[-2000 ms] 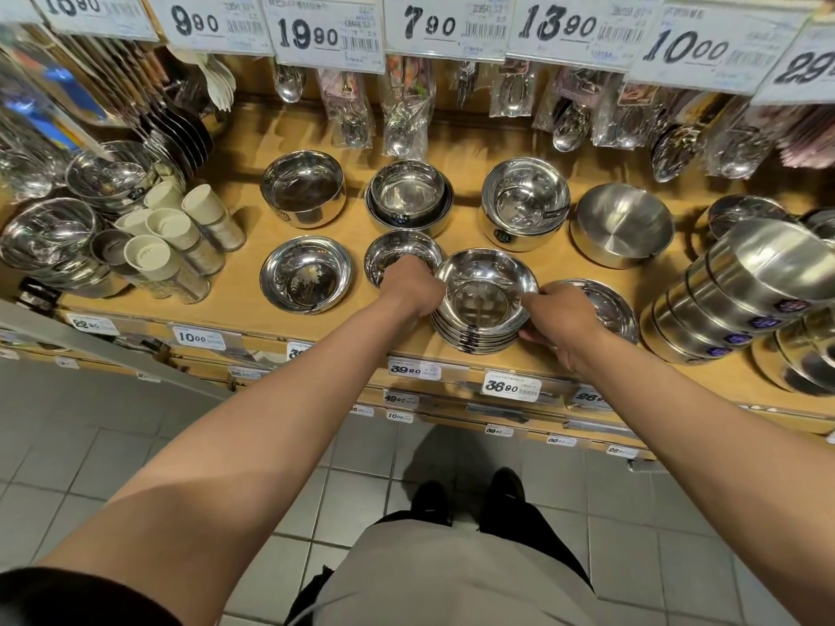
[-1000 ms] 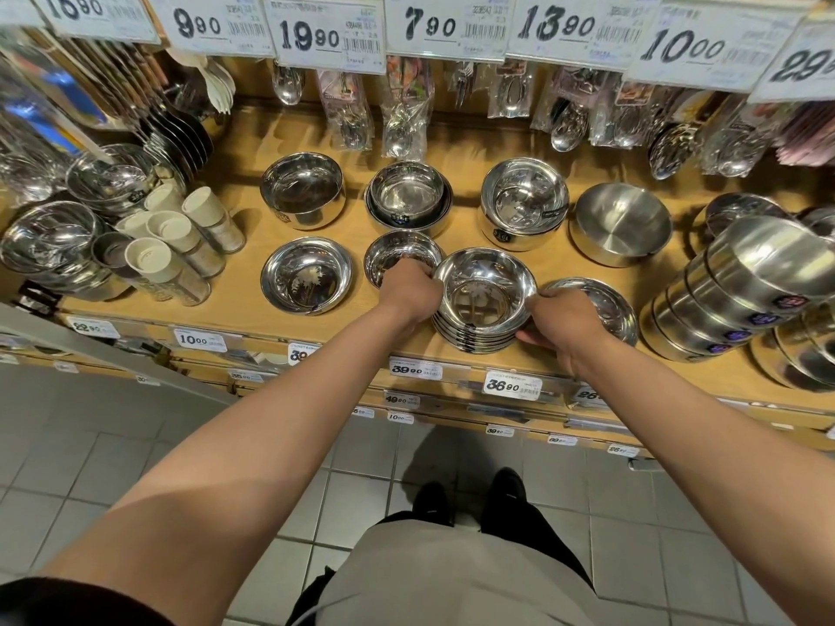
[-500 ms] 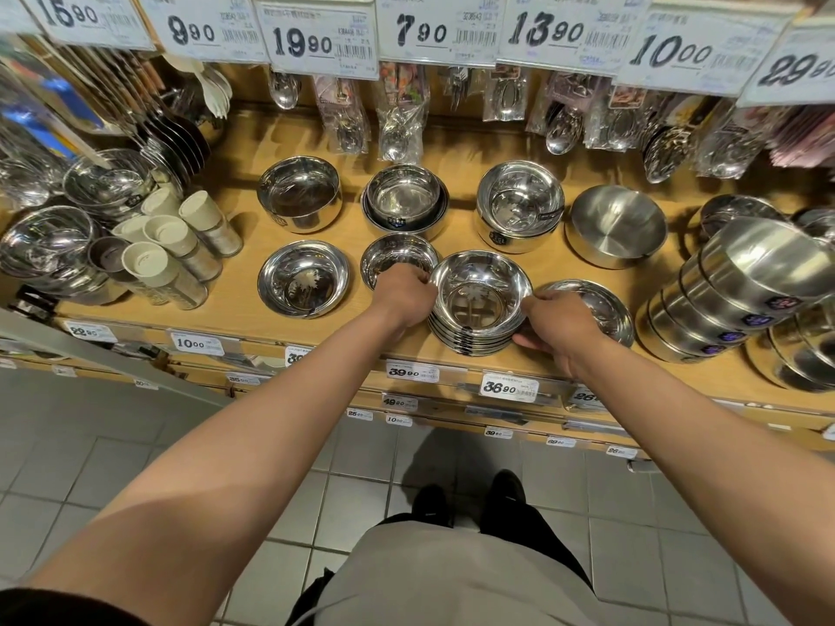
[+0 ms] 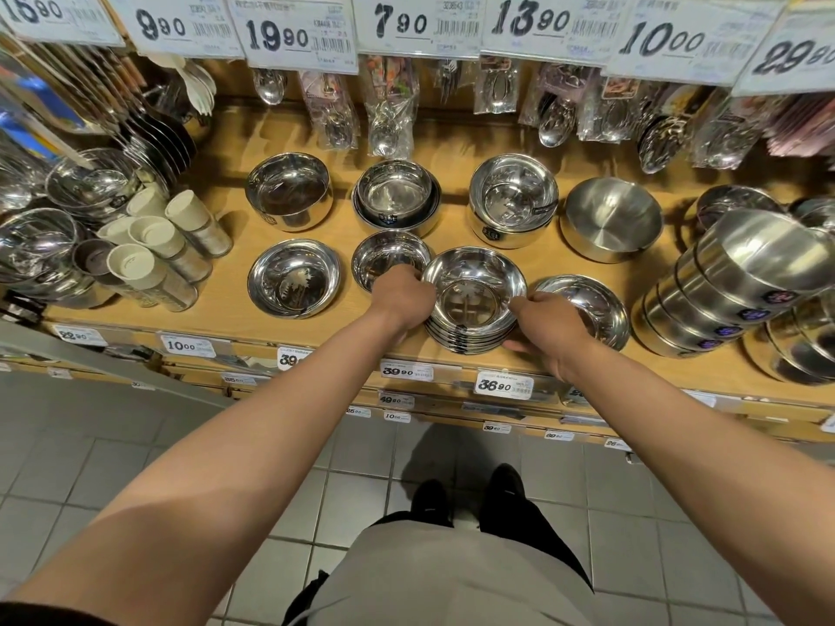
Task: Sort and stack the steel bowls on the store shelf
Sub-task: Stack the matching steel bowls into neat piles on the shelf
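Both hands were on the stack of bowls (image 4: 474, 309), which sat at the front edge of the shelf (image 4: 226, 309), about midway along it. The left hand (image 4: 402, 300) curled its fingers against the stack's left side, and the right hand (image 4: 544, 327) gripped its right side, thumb at the top rim and fingers low near the base.

To do this step well, I judge the two hands should press evenly from opposite sides so the nested bowls stay level, and square the rims before letting go. Polished steel looks slippery, so a lopsided squeeze could fan the stack toward the edge.

Counted along the front edge:
- one wide shallow bowl (image 4: 293, 278) to the left
- one small bowl (image 4: 388, 259), partly behind the left hand
- the held stack, perhaps five or six deep; the rims were too close to count surely
- one shallow bowl (image 4: 592, 309) to the right

Along the back edge there were four groups: a single deep bowl (image 4: 289, 189), a nested pair (image 4: 397, 196), a nested set (image 4: 513, 196), and a matte bowl (image 4: 610, 219). A leaning stack (image 4: 727, 295) lay at the right end.
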